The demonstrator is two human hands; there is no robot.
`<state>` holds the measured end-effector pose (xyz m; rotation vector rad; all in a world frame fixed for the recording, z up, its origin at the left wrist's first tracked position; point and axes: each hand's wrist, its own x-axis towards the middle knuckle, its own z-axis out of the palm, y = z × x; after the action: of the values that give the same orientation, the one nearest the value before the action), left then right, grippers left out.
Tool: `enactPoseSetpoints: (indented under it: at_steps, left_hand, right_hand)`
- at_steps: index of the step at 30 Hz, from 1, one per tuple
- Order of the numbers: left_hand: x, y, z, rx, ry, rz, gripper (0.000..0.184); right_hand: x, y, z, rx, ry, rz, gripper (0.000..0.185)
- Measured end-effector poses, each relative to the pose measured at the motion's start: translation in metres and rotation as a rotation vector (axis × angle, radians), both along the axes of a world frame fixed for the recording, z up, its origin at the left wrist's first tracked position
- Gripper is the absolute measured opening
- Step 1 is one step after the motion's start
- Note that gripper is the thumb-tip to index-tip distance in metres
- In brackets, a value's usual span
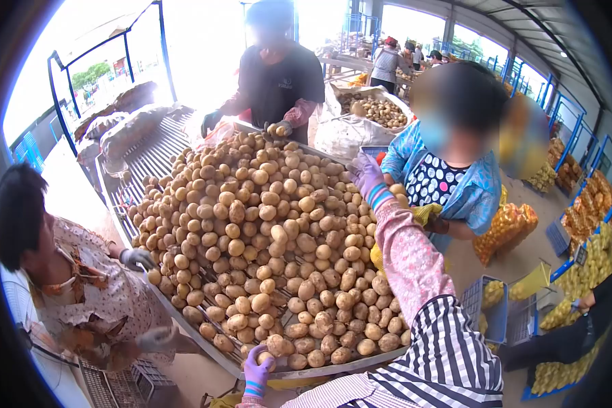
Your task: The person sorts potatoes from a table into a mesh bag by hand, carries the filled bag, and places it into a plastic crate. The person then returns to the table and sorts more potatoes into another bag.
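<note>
A large heap of potatoes point(272, 224) covers a slatted metal sorting table point(153, 153). At the near edge, my left hand point(256, 374), in a purple glove, has its fingers closed around a potato point(265, 359). My right hand point(367, 178), also gloved in purple, reaches across to the far right edge of the heap. Its fingers look stretched out and nothing shows in them. Just beyond that hand sits a blue crate point(374, 152), mostly hidden, with something red beside it.
Three co-workers stand around the table: a person in black point(279, 88), one in a blue shirt point(449, 163) and one at left point(75, 285). A white bulk sack point(350, 132) of potatoes stands behind. Crates point(486, 306) and filled net bags point(506, 231) are at right.
</note>
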<state>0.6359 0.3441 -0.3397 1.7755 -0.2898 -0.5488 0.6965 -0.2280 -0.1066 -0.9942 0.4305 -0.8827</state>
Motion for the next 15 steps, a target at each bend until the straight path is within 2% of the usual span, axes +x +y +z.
enactPoseSetpoints:
  at_steps: [1, 3, 4, 5, 7, 8, 9, 11, 13, 15]
  left_hand:
    - [0.002, -0.001, -0.001, 0.005, 0.011, 0.006, 0.047]
    - [0.002, -0.002, -0.013, -0.023, -0.002, 0.024, 0.047]
    - [0.002, -0.003, -0.014, -0.023, 0.022, 0.023, 0.047]
    - [-0.001, -0.008, 0.007, -0.008, 0.042, 0.029, 0.045]
    - [0.000, -0.006, -0.004, 0.063, -0.044, 0.027, 0.042]
    - [-0.001, -0.006, -0.004, 0.070, -0.065, 0.043, 0.042]
    - [-0.002, -0.007, -0.006, 0.070, -0.089, 0.050, 0.042]
    - [-0.002, -0.006, -0.013, 0.095, -0.103, 0.051, 0.042]
    - [-0.002, -0.005, -0.008, 0.120, -0.113, 0.053, 0.042]
    - [-0.003, -0.007, -0.001, 0.148, -0.084, 0.053, 0.042]
  right_hand:
    - [0.002, 0.011, -0.003, 0.005, 0.011, 0.006, 0.034]
    - [0.009, 0.043, -0.025, -0.246, 0.228, 0.117, 0.046]
    - [0.014, 0.056, -0.051, -0.264, 0.280, 0.188, 0.054]
    - [0.013, 0.079, -0.070, -0.321, 0.368, 0.248, 0.054]
    - [0.028, 0.094, -0.153, -0.562, 0.408, 0.328, 0.056]
    - [0.032, 0.116, -0.173, -0.676, 0.478, 0.254, 0.056]
    - [0.028, 0.141, -0.160, -0.684, 0.612, 0.312, 0.056]
    - [0.037, 0.160, -0.161, -1.213, 0.633, 0.155, 0.056]
    - [0.060, 0.170, -0.163, -1.394, 0.627, 0.067, 0.055]
    - [0.085, 0.170, -0.151, -1.489, 0.739, 0.110, 0.055]
